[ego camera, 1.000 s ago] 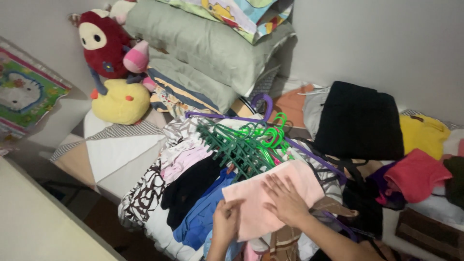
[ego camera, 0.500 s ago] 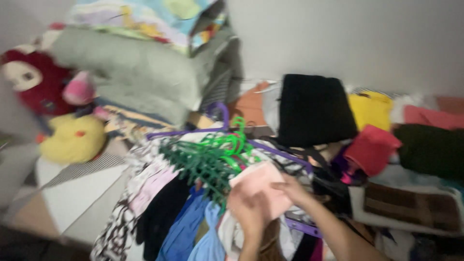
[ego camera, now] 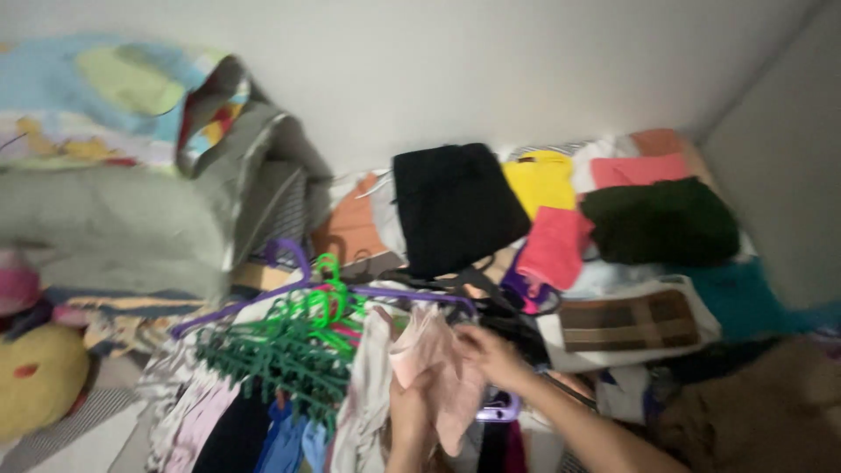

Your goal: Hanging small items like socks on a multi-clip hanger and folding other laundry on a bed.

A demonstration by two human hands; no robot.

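Your left hand (ego camera: 410, 419) and right hand (ego camera: 487, 354) are both closed on the pale pink cloth (ego camera: 431, 368), which hangs crumpled between them low in the middle of the view, above the heap of clothes on the bed; the frame is blurred, so you cannot make out each of the fingers, but both hands plainly grip the fabric. Just left of the cloth lies a bundle of green plastic hangers (ego camera: 289, 346), with a purple hanger (ego camera: 298, 280) across and behind them, and dark, blue and patterned garments hang below. Beyond your right hand sits a folded brown-striped cloth (ego camera: 631, 320). Farther back, folded pieces lie side by side: a black garment (ego camera: 451, 206), a yellow one (ego camera: 543, 180), a pinkish-red one (ego camera: 556, 245) and a dark green one (ego camera: 661, 219). At far left, grey-green pillows (ego camera: 105, 228) are stacked under a colourful printed one (ego camera: 96, 105), with a yellow plush toy (ego camera: 35, 377) at the edge.
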